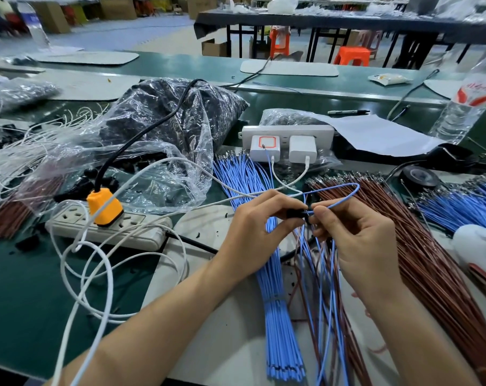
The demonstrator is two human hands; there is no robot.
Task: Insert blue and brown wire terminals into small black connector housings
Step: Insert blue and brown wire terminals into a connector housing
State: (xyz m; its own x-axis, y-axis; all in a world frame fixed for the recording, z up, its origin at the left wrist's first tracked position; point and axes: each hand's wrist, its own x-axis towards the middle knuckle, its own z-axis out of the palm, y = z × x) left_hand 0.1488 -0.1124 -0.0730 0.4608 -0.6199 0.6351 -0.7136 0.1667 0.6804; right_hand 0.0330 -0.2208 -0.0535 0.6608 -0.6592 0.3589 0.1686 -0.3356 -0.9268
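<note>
Now your left hand (260,215) pinches the black housing (296,213), right hand (356,229) pinching the blue wire (345,200): push its terminal straight in.

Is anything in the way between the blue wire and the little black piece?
Nothing visible. The right hand pinches the blue wire right at the black piece, which the left hand holds. Fingers hide the exact joint.

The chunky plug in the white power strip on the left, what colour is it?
The chunky plug is orange, best in the head view.
</note>
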